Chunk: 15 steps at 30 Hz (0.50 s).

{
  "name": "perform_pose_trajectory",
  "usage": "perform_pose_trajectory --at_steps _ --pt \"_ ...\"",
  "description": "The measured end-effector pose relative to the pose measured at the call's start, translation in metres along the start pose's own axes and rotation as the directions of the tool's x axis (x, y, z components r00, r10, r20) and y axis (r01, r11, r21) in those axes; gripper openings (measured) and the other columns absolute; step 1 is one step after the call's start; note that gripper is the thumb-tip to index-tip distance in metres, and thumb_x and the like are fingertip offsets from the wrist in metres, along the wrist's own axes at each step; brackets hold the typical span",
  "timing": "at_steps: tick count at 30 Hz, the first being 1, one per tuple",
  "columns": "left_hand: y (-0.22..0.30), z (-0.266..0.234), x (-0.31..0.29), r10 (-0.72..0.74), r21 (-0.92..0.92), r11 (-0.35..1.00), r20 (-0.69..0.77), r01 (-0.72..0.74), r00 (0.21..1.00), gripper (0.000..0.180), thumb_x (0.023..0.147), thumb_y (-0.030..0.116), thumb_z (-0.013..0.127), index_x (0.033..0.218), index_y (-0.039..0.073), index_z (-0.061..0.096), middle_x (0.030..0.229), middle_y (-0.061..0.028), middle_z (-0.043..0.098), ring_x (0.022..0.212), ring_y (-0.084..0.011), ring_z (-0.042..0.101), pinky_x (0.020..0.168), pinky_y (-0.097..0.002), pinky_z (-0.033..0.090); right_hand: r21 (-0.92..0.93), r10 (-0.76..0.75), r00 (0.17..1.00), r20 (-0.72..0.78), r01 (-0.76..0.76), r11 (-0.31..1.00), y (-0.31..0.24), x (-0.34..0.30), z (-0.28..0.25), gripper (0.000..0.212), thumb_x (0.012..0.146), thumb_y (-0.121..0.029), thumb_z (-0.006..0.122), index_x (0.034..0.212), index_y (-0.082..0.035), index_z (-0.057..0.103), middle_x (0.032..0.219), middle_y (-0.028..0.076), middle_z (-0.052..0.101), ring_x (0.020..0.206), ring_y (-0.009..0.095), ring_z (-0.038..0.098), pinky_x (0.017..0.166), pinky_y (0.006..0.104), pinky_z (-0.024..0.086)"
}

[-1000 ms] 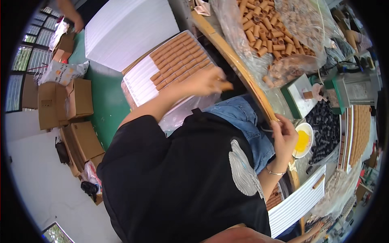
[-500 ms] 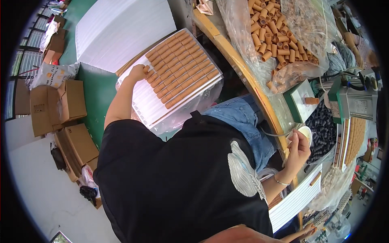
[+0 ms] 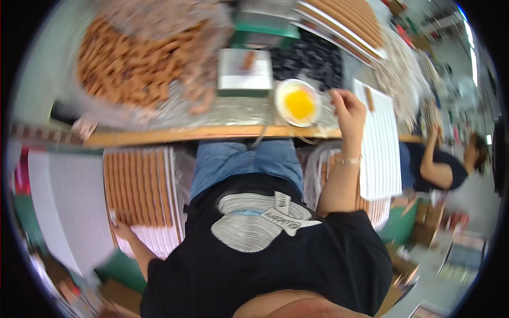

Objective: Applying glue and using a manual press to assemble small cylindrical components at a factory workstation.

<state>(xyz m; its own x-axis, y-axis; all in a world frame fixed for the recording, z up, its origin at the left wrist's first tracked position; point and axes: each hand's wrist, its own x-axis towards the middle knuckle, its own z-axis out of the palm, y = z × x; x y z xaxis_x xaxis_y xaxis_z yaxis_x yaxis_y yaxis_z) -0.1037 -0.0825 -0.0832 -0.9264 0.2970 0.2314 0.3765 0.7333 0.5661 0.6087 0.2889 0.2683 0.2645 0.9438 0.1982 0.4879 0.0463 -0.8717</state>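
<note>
My left hand (image 3: 122,230), blurred, is at the near left corner of several rows of brown tubes (image 3: 139,185). They lie on a white grooved tray (image 3: 170,233) at my left. Whether those fingers hold a tube cannot be made out. My right hand (image 3: 350,114) is raised over the bench edge, thumb and fingertips pinched together. What may be between them is too small to see. Left of it stands a white bowl (image 3: 282,109) with something yellow (image 3: 299,103) inside. Farther left, a brown tube (image 3: 248,60) stands on a white-topped green block (image 3: 227,79).
Behind the wooden bench edge (image 3: 212,133) lie a plastic bag of loose brown tubes (image 3: 127,69) and a heap of black pieces (image 3: 313,58). A white grooved board (image 3: 382,148) with one tube (image 3: 369,99) is at my right. Another person (image 3: 448,169) works farther right.
My view has swung to the right, so the bench is now in front. My left hand, earlier with a tube at a row's end, is still by the tray. My right hand is right of the bowl.
</note>
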Motion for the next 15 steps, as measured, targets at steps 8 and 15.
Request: perform_pose_trajectory --at_steps 8,15 --pt "0.108 0.000 0.003 0.089 0.174 0.984 -0.243 -0.047 0.966 0.046 0.091 0.027 0.056 0.124 -0.005 0.052 0.125 -0.0221 0.054 0.119 -0.0354 0.049 0.101 -0.0425 0.039 -0.276 -0.004 0.992 -0.128 -0.032 0.960 0.097 0.076 -0.013 0.013 0.079 -0.016 0.068 0.085 -0.005 0.070 0.071 0.012 0.066 0.064 0.023 0.064 0.063 0.0327 0.049" --pt "0.453 -0.046 -0.038 0.686 -0.333 0.645 -0.143 -0.688 0.713 0.027 0.092 0.007 0.053 0.118 -0.002 0.056 0.122 -0.0145 0.057 0.105 -0.0249 0.056 0.089 -0.0345 0.046 -0.574 -0.426 0.903 -0.061 0.317 0.755 0.098 0.123 0.015 0.009 0.075 -0.013 0.071 0.084 -0.012 0.070 0.082 0.009 0.059 0.080 0.030 0.061 0.070 0.0379 0.049"
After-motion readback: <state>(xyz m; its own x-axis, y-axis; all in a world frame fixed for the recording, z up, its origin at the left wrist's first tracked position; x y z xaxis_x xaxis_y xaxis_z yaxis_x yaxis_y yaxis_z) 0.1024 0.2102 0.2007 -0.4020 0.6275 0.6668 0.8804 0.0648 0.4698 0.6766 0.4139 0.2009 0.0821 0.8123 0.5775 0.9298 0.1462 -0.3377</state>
